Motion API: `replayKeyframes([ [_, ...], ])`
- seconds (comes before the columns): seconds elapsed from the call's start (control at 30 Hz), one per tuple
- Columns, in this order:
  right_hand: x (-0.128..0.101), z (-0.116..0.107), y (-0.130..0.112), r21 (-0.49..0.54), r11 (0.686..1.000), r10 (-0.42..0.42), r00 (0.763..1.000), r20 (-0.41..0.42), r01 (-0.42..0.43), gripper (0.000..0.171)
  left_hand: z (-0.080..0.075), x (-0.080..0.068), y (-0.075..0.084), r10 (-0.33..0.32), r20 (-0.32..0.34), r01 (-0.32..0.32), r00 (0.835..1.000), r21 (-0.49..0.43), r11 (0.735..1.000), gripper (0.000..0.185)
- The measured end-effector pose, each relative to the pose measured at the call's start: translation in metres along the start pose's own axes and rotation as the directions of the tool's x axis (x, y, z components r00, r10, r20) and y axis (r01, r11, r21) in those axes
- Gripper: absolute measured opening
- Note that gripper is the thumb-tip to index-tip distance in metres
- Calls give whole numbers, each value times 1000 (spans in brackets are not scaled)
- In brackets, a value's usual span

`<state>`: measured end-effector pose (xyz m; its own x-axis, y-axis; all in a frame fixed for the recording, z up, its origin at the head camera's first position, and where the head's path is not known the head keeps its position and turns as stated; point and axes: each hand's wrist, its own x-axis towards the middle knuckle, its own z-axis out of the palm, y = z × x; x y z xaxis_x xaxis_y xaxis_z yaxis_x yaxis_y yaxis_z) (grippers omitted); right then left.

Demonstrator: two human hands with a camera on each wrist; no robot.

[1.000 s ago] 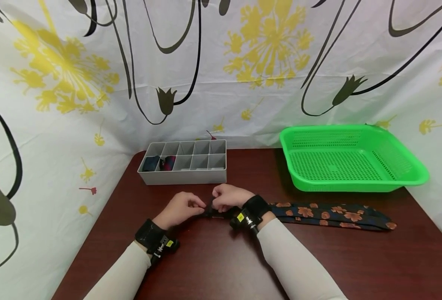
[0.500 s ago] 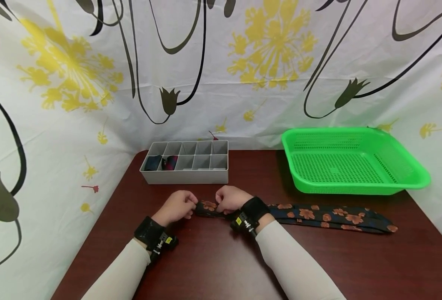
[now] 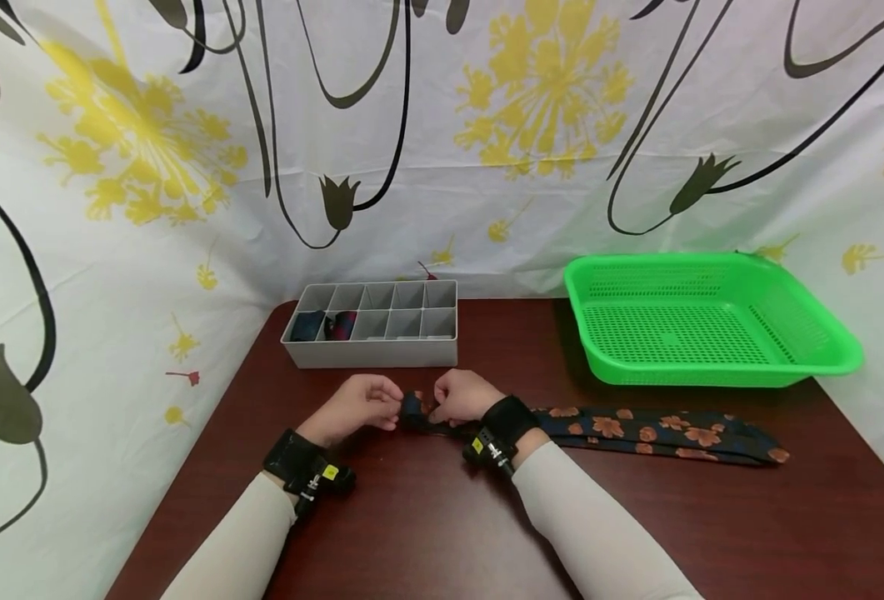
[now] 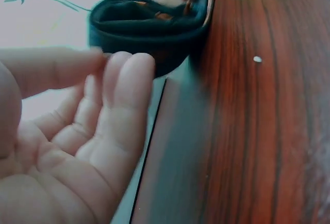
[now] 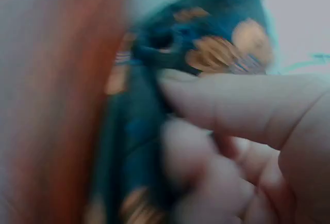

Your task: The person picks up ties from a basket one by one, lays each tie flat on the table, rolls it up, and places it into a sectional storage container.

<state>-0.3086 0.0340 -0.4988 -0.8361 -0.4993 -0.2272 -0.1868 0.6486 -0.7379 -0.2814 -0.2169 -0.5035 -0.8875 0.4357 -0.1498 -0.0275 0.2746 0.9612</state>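
Observation:
A dark necktie [image 3: 659, 433] with orange flowers lies lengthwise across the table, its left end folded over into a thick loop. My right hand [image 3: 466, 396] pinches the tie just right of that loop; thumb and fingers press on the cloth in the right wrist view, which is blurred. At the loop's left side is my left hand [image 3: 362, 407], its fingers fairly straight. In the left wrist view its thumb and fingertips come together right in front of the folded necktie [image 4: 144, 33]; whether they touch the cloth is unclear. My right wrist hides part of the tie.
Behind my hands stands a grey divided box [image 3: 374, 354], with rolled dark cloth [image 3: 307, 326] and a red-and-blue roll [image 3: 341, 325] in two front compartments. A green plastic basket [image 3: 711, 375] sits at the back right. Patterned white fabric [image 3: 427, 192] hangs behind the table [image 3: 427, 517].
The tie's left end, flat with flowers showing half a second ago, now stands folded over toward my right hand. My left fingers have loosened from its end. The right hand has barely moved.

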Motion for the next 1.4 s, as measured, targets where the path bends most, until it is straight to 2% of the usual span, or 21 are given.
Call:
replayKeyframes([
  [0.2,3,18,-3,-107,993,-56,989,-139,41,47,4,-1,1,128,-26,-125,991,110,986,18],
  [0.3,3,22,-4,-161,987,-54,979,-197,22,42,7,-1,2,157,-48,-147,986,177,973,18],
  [0.37,3,22,-5,-172,985,-45,978,-203,10,38,9,0,2,163,-59,-148,985,195,970,17],
  [0.47,2,17,-6,-154,988,-27,990,-138,6,28,12,1,1,159,-65,-142,985,218,966,15],
  [0.6,-1,5,-7,-66,998,-9,1000,24,10,7,16,2,0,160,-59,-138,985,276,951,13],
  [0.77,-5,-10,-4,111,993,-53,977,208,31,35,21,0,-1,179,-60,-148,982,346,927,12],
  [0.87,-7,-18,-1,208,978,-78,960,269,21,46,23,0,0,187,-61,-151,981,377,914,12],
  [1.0,-8,-25,2,256,966,-58,961,270,-14,38,26,0,1,188,-56,-145,981,437,888,13],
  [1.13,-8,-27,5,193,981,-27,976,218,-16,19,28,-1,3,193,-34,-149,981,508,848,15],
  [1.2,-8,-26,7,151,988,-9,981,192,-21,15,29,-1,5,194,-18,-156,981,520,840,16],
  [1.27,-8,-25,7,119,992,7,985,170,-28,15,29,-2,5,195,-8,-163,981,518,840,17],
  [1.33,-9,-23,7,88,996,18,987,158,-32,18,29,-2,5,177,-13,-148,984,492,858,17],
  [1.4,-10,-22,6,68,997,26,988,152,-36,20,28,-3,4,139,-46,-103,989,455,884,18],
])
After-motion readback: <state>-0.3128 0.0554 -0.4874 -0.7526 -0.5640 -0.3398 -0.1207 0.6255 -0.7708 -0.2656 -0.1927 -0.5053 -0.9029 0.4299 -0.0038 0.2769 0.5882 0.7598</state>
